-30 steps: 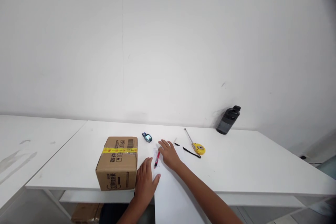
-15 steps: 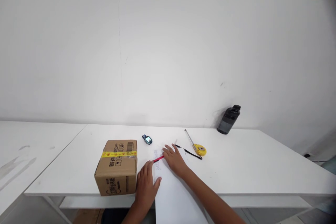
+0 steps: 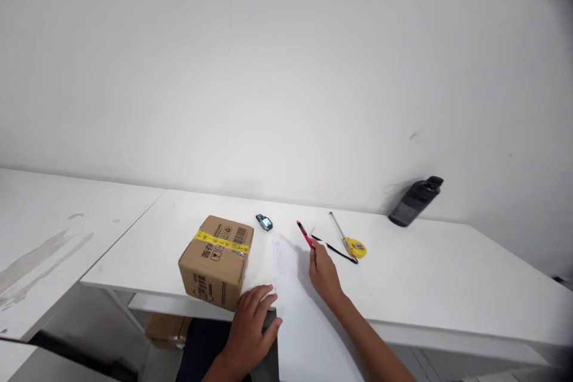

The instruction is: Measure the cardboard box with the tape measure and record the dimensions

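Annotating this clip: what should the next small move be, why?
Probably slide the left hand onto the paper to steady it: the paper overhangs the front edge of the table, the right hand holds the red pen, and the left is mostly off the paper, by the box.

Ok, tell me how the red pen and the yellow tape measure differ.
The pen is mostly red, the tape measure mostly yellow. The right hand holds the pen; the tape measure lies on the table. The pen is slim; the tape measure is chunky, its blade out.
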Available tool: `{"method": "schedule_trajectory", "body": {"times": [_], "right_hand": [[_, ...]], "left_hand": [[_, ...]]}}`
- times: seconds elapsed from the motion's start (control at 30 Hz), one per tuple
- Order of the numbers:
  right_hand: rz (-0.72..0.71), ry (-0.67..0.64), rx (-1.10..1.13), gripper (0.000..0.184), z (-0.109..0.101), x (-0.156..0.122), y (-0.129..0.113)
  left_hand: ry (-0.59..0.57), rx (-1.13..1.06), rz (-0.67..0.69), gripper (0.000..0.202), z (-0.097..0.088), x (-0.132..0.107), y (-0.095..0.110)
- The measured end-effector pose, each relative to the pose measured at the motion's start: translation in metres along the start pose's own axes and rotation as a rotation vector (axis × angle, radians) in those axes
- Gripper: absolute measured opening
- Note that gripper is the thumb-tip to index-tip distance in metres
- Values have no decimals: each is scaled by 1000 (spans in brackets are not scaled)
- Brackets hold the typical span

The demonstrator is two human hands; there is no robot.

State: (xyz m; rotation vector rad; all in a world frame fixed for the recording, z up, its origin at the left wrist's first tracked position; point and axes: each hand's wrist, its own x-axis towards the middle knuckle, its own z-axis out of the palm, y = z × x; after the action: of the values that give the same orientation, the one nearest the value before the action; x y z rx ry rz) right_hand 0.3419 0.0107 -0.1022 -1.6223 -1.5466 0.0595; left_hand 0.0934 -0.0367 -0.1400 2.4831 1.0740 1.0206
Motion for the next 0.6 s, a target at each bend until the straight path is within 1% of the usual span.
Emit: {"method": "schedule_trajectory", "body": {"times": [0.07,0.13,0.2,0.27,0.3,0.37,0.43,0.5,0.53,0.6], "right_hand": [[139,22,77,34,-1,-3,-3],[253,25,141,32,2,-7,-7],[283,19,202,35,6,-12,-9],[216,11,229,41,9,-14,-7],[166,17,209,42,9,-14,-4],[97,29,92,42,7,-9,4],[102,20,-80,38,4,-1,11],[118,-57,-233,29,4,9,13],[97,-127,-291,30,6,14,12],[-6,-290,-373,44,10,22,8]], "left_hand": [[-68,44,55,36,-5,-5,1],[-144,82,88,39,-6,-4,2],[-198,116,101,42,-5,0,1],[-213,148,100,44,0,1,-2],[-206,164,103,45,4,1,-5],[-167,199,118,48,14,-1,-11],[-107,229,136,51,24,-1,-15],[-43,246,146,52,30,1,-14],[-16,251,147,51,30,3,-12],[30,250,159,45,22,4,-5]]}}
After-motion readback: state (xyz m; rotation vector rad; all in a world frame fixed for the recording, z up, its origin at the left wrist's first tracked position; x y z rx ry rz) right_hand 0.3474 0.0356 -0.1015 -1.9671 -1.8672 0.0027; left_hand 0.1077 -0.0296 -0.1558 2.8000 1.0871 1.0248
